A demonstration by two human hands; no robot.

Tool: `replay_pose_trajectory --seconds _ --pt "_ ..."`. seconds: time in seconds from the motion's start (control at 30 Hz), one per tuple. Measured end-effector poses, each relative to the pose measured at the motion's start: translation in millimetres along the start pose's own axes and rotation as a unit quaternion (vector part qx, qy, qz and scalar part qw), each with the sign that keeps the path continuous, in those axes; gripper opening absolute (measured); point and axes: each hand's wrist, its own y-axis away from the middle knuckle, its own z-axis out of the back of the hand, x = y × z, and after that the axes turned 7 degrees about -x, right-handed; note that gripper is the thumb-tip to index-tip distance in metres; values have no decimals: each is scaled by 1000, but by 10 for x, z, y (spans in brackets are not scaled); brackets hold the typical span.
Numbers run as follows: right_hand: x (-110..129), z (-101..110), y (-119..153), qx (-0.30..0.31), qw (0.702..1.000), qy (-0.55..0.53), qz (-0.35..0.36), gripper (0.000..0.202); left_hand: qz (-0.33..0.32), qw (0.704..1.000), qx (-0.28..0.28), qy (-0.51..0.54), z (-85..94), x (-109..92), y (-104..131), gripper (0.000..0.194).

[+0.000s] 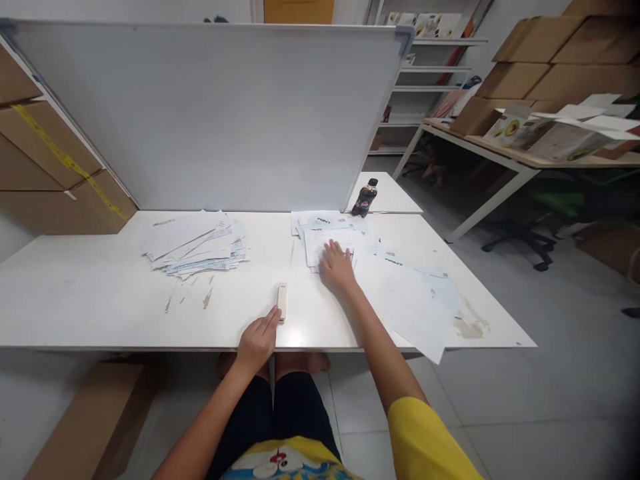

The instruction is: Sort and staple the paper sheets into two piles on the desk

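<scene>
My left hand [259, 340] is at the table's front edge, its fingertips touching the near end of a small cream-coloured stapler-like object [282, 301]. The fingers are held together, and the object lies on the white tabletop beside them. Farther right, my right hand [337, 267] rests with spread fingers on a sheet of paper [316, 245] on top of a loose stack. More printed sheets [415, 300] fan out to the right, one hanging over the front edge. A separate messy pile of papers [200, 243] lies on the left side.
A dark soda bottle [365, 199] stands behind the right stack. Across the back of the table [125, 313] rises a whiteboard [225, 113]. Cardboard boxes [55, 153] sit at the left, and another table with boxes [530, 157] is at the right.
</scene>
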Motion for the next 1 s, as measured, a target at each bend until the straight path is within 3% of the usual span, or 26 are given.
replay_pose_trajectory --seconds 0.13,0.3,0.37,0.43,0.5,0.57,0.63,0.7,0.77,0.83,1.0 --pt "228 -25 78 65 998 -2 9 64 6 1000 3 1 -18 6 4 57" --pt "375 0 617 81 997 2 -11 63 49 998 -23 37 62 12 -16 47" --pt "333 64 775 73 997 -4 -7 62 89 993 -47 62 86 48 -161 41" --pt "152 189 795 52 999 -7 -16 62 106 989 -36 93 24 101 -472 37" --pt "-182 364 674 7 998 7 -65 63 101 987 34 123 -177 143 -939 37" --pt "-613 532 484 -40 988 33 -146 66 127 973 150 122 -510 139 -1454 41" --pt "-1027 624 334 -52 974 48 -214 70 155 938 299 81 -894 73 -1861 60" --pt "-1309 610 300 -25 970 49 -238 70 202 882 425 33 -1206 -40 -2052 85" --pt "-1409 519 384 -18 973 51 -226 67 209 852 479 4 -1368 -172 -2018 98" --pt "-1364 413 531 -48 979 60 -191 63 186 858 479 1 -1382 -307 -1825 99" --pt "-1091 377 828 -96 988 61 -107 53 139 902 399 91 -1095 -597 -1146 85"
